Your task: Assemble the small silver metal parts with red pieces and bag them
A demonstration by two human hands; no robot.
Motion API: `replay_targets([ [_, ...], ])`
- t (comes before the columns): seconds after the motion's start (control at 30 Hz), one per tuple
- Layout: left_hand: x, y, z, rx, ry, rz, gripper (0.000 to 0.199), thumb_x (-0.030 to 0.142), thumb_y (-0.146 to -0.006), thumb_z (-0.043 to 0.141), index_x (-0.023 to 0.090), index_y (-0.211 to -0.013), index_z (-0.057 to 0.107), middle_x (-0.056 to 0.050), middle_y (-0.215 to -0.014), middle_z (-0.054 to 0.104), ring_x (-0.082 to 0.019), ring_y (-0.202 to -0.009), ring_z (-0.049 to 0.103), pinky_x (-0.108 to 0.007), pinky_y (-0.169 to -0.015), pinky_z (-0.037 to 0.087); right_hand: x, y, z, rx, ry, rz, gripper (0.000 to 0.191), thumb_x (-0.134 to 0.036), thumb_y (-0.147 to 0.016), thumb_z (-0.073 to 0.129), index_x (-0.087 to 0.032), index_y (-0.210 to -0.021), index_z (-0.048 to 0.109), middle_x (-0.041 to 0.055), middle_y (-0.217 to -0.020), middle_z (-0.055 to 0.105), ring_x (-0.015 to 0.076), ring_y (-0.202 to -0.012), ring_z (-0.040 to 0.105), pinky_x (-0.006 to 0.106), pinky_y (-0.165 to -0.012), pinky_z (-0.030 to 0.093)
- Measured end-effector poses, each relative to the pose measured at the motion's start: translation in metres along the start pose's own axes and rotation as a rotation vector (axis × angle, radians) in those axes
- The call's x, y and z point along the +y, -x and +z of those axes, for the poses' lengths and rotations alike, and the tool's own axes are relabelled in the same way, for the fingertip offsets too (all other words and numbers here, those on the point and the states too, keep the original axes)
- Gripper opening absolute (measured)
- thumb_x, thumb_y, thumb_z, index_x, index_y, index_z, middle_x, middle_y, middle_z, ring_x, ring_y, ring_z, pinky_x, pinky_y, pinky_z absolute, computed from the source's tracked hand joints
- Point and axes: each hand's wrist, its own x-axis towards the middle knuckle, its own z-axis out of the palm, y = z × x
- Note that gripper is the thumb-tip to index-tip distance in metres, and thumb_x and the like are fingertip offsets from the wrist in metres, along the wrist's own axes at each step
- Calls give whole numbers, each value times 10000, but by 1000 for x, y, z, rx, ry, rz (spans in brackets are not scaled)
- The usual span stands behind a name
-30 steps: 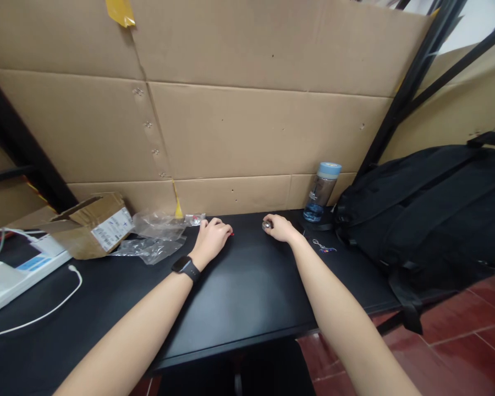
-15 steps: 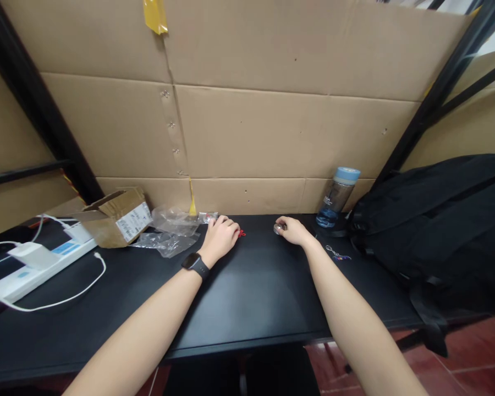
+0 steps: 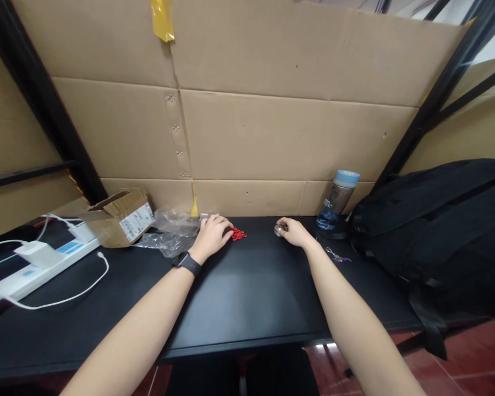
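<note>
A small heap of red pieces (image 3: 238, 235) lies on the black desk; they look like small clips or loops, too small to tell which. Beside the heap's left side rests my left hand (image 3: 212, 235), wearing a black watch, its fingers curved and the thumb apart from them. Nothing shows between those fingers. Farther right, my right hand (image 3: 293, 231) grips a small round, shiny silvery object (image 3: 278, 230) at desk height. The fingers partly cover it, so its exact kind is unclear.
Clear plastic bags (image 3: 169, 242) and an open cardboard box (image 3: 126, 223) lie left, near a white power strip (image 3: 45, 272) with cables. On the right are a water bottle (image 3: 334, 203), a small keychain (image 3: 336, 256) and a black backpack (image 3: 437, 231). Cardboard panels (image 3: 247, 143) stand behind.
My left hand has shifted left, uncovering more of the red heap. My right hand stays in nearly the same place with the round object. The view has tilted slightly.
</note>
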Motion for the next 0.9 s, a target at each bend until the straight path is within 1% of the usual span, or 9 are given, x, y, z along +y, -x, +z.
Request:
replay_targets([
  [0.07, 4, -2, 4, -3, 41, 70, 189, 358, -940, 577, 269, -1033, 715, -70, -1160, 683, -270, -1166, 513, -454, -1012, 326, -4, 2, -2, 18, 2, -5, 249, -201, -816, 677, -240, -1062, 692, 55, -1075, 742, 193, -940, 688, 303, -857, 510],
  [0.13, 10, -4, 9, -6, 54, 94, 184, 360, -936, 591, 261, -1015, 725, -71, -1152, 680, -262, -1146, 519, -460, -1024, 320, -9, 4, -4, 41, 7, -6, 241, -189, -810, 684, -242, -1044, 696, 51, -1056, 741, 194, -938, 682, 300, -855, 508],
  [0.3, 16, -8, 20, -22, 63, 117, 135, 347, -893, 655, 252, -940, 738, -68, -1128, 687, -275, -1141, 513, -467, -996, 338, -22, 5, -5, 66, 8, -60, 250, -190, -816, 672, -254, -1057, 684, 36, -1044, 723, 188, -942, 668, 299, -862, 501],
  [0.47, 15, -9, 24, -26, 72, 100, 121, 266, -894, 622, 243, -846, 731, -57, -1092, 704, -261, -1114, 522, -458, -988, 342, -35, 9, -7, 63, -49, -125, 247, -188, -825, 670, -241, -1065, 683, 53, -1059, 710, 184, -947, 665, 312, -882, 502],
  [0.6, 23, -9, 20, 7, 127, 72, 125, 240, -903, 582, 232, -861, 699, -48, -1025, 724, -251, -1092, 549, -448, -977, 357, -47, 12, -6, 60, -226, -187, 246, -181, -825, 666, -213, -1069, 675, 56, -1061, 712, 164, -920, 671, 306, -894, 510],
  [0.7, 31, -9, 13, 51, 228, 4, 120, 247, -902, 575, 230, -869, 689, -33, -971, 735, -235, -1046, 597, -428, -957, 391, -55, 13, -2, 63, -404, -202, 293, -245, -804, 697, -208, -1092, 654, 50, -1069, 715, 147, -849, 673, 291, -835, 535],
  [0.8, 39, -7, 7, 66, 391, -58, 113, 273, -873, 610, 219, -818, 693, -25, -887, 741, -201, -899, 649, -351, -856, 468, -65, 16, 2, 40, -559, -213, 388, -299, -756, 742, -201, -1116, 633, 66, -1075, 708, 151, -827, 676, 278, -764, 558],
  [0.9, 42, -5, 4, 102, 561, -131, 164, 355, -850, 660, 205, -800, 701, -25, -835, 749, -176, -763, 668, -303, -748, 512, -76, 20, 3, 5, -701, -234, 432, -294, -727, 753, -205, -1125, 611, 78, -1118, 691, 162, -872, 690, 292, -786, 575],
])
